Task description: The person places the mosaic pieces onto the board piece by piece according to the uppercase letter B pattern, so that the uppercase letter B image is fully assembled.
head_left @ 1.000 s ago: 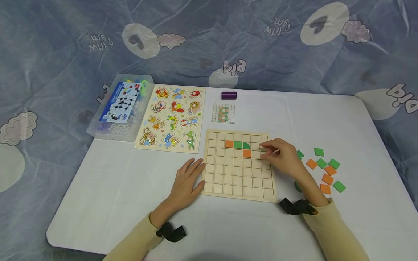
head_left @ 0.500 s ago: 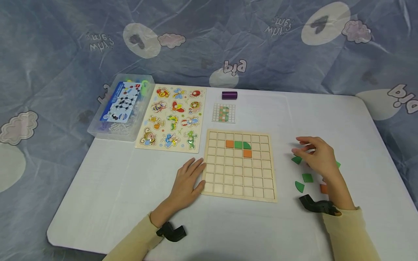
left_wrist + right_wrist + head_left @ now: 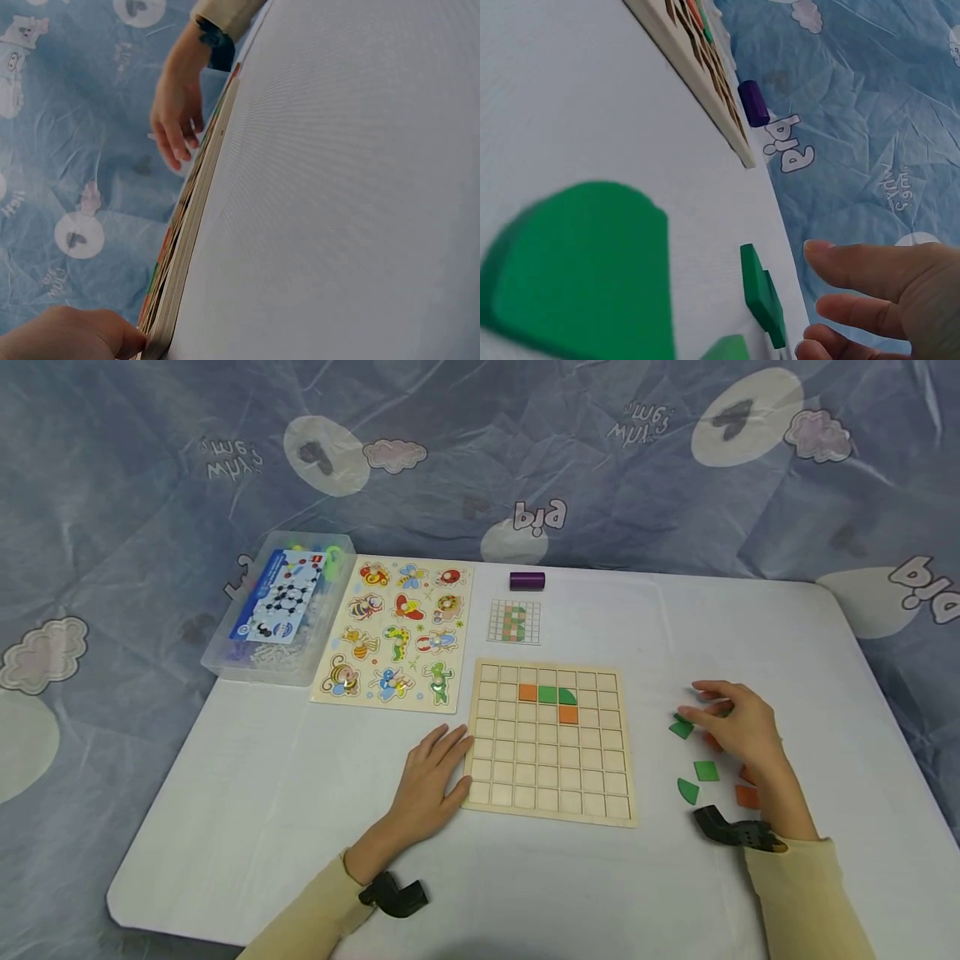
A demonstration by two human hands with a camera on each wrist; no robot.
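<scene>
Picking next tile: right hand (image 3: 738, 727), loose grip holding nothing, fingertips at green tile (image 3: 681, 729) on desk (image 3: 300, 793) right of grid board (image 3: 551, 739); left hand (image 3: 427, 777) flat, steadying board; next needs pinch.

The wooden grid board (image 3: 551, 743) lies flat on the counter, holding two orange and two green tiles near its twelve o'clock edge. At its three o'clock, loose green tiles (image 3: 705, 769) and orange tiles (image 3: 747, 796) lie scattered flat.

Grid board (image 3: 551, 768) — pale wood, orange and green tiles (image 3: 547, 695); loose tiles (image 3: 705, 770) green, orange; cylinder (image 3: 527, 581) purple; table (image 3: 300, 793) white.
</scene>
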